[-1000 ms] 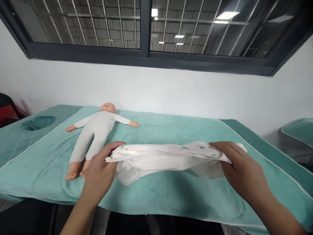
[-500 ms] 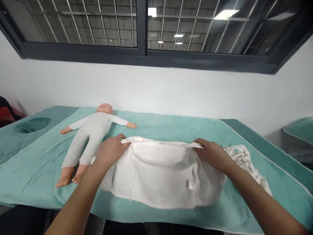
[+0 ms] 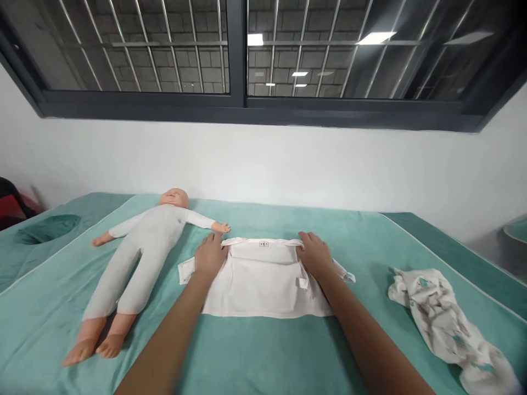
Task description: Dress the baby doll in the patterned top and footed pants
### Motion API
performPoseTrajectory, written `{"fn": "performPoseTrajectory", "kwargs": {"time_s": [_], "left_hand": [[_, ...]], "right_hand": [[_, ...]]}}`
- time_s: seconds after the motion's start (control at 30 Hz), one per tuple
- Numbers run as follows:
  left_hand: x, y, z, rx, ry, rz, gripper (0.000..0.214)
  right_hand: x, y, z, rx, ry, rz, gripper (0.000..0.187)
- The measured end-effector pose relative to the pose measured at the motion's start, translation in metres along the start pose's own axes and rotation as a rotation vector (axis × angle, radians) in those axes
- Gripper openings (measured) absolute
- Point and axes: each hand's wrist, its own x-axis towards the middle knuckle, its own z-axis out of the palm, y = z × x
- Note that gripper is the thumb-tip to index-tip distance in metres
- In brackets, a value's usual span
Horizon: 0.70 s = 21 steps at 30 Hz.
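Note:
A white baby garment [image 3: 263, 280] lies spread flat on the teal towel [image 3: 263, 356], collar edge toward the wall. My left hand [image 3: 211, 255] rests palm-down on its far left corner, fingers stretched out. My right hand [image 3: 315, 255] presses flat on the far right corner in the same way. A baby doll [image 3: 140, 241] in a pale suit lies on its back just left of the garment, one arm reaching near my left hand.
A crumpled printed white cloth [image 3: 440, 318] lies at the right on the towel. The bed runs along a white wall [image 3: 288, 164] under a dark-framed window. A face hole [image 3: 45, 227] dips into the darker cover at far left.
The garment, held up between both hands a second ago, now lies flat on the towel. Both hands moved toward the wall and flattened on it. The printed cloth came free at the right.

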Motion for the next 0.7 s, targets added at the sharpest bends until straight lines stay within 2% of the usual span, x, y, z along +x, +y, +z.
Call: {"fn": "performPoseTrajectory", "kwargs": {"time_s": [0.13, 0.17, 0.23, 0.3, 0.37, 0.43, 0.57, 0.7], "left_hand": [[-0.015, 0.006, 0.006, -0.123, 0.238, 0.289, 0.034], [-0.018, 0.01, 0.009, -0.183, 0.242, 0.366, 0.032], [-0.022, 0.017, 0.015, -0.273, 0.142, 0.464, 0.032], [-0.023, 0.022, 0.02, -0.278, 0.022, 0.481, 0.033], [-0.022, 0.024, 0.024, -0.222, -0.025, 0.441, 0.04], [-0.021, 0.024, 0.025, -0.165, -0.028, 0.429, 0.05], [-0.02, 0.021, 0.027, -0.091, -0.001, 0.497, 0.06], [-0.018, 0.019, 0.032, -0.033, 0.043, 0.483, 0.062]], "right_hand": [[-0.009, -0.009, 0.001, 0.151, 0.157, -0.223, 0.034], [-0.011, -0.016, 0.002, 0.205, 0.158, -0.267, 0.031], [-0.014, -0.032, 0.005, 0.245, 0.084, -0.278, 0.028], [-0.014, -0.046, 0.01, 0.201, 0.001, -0.228, 0.026], [-0.014, -0.051, 0.015, 0.159, -0.038, -0.202, 0.03], [-0.014, -0.051, 0.02, 0.138, -0.033, -0.192, 0.043], [-0.014, -0.043, 0.03, 0.057, 0.048, -0.221, 0.07], [-0.01, -0.039, 0.039, 0.011, 0.056, -0.217, 0.077]]}}
